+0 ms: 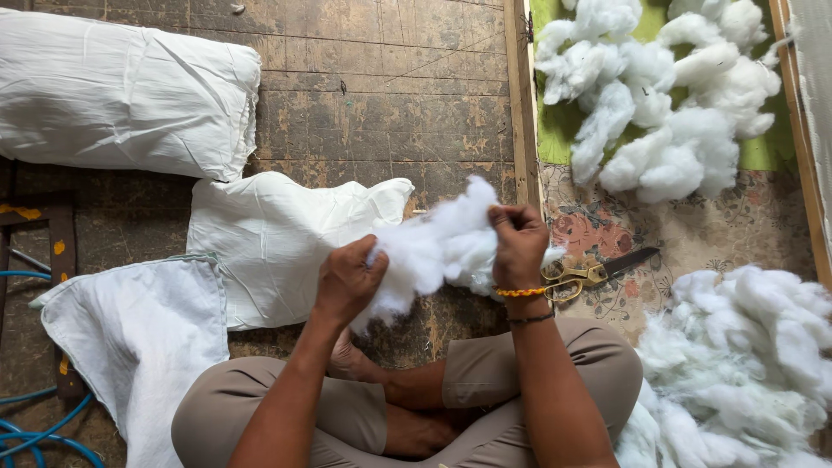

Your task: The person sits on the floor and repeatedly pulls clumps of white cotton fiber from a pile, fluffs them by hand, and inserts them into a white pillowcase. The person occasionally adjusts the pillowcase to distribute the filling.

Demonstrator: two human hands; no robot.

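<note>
Seated cross-legged on the floor (381, 95), the person holds a clump of white fibre stuffing (438, 247) between both hands, near the centre of the view above the knees. The left hand (347, 282) grips its lower edge at about 8 o'clock of the clump, fingers clenched into the fibre. The right hand (518, 244) pinches the clump's upper right at about 2 o'clock, fingers closed on it. Just beyond the clump, at 9 o'clock, lies a flat white pillow cover (277, 243). Brass-handled scissors (589, 273) rest at 3 o'clock on a floral mat (719, 230). A stuffed pillow (121, 91) lies at 10 o'clock; loose stuffing heaps (676, 95) sit at 1 o'clock.
</note>
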